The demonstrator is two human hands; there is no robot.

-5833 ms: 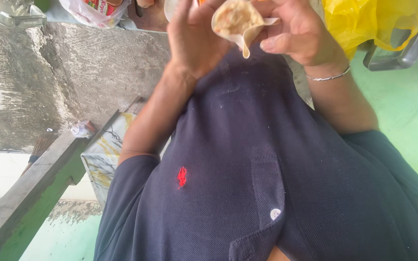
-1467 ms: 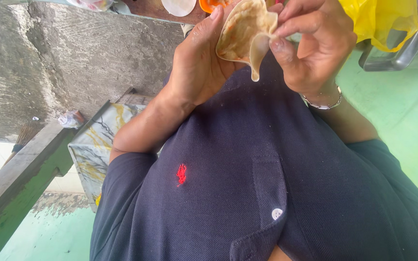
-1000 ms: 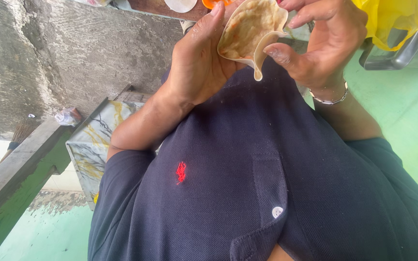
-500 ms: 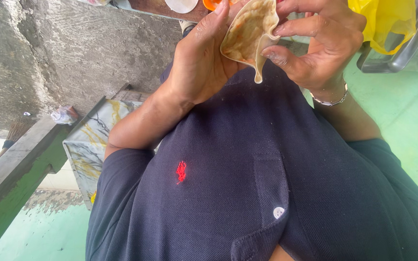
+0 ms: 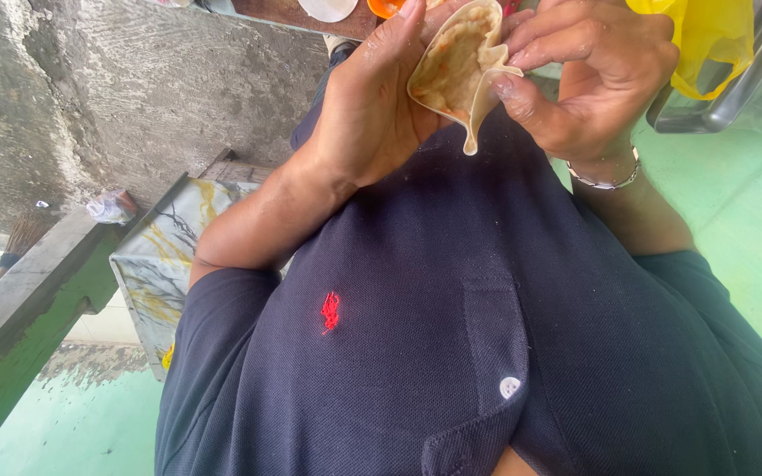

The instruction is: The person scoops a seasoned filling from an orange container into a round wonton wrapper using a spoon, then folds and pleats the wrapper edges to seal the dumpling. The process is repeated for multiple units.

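Item: dough wrapper [image 5: 460, 75], thin, pale, soft, folded into an open pouch around lumpy filling; long axis runs top to tail, tail pointing at the chest.
Left hand [image 5: 372, 110]: cups the wrapper from behind, grip loosely curled.
Right hand [image 5: 597, 75]: grip pinches the wrapper's near edge between thumb and fingertips; nearer the open seam.
Surroundings: yellow bag [image 5: 707, 44], dark shirt [image 5: 451, 326].

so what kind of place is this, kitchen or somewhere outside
Probably a simple outdoor or semi-open food-prep spot, not a fitted kitchen: a rough concrete wall, a green painted floor, and hands folding a filled dough wrapper near a yellow plastic bag.
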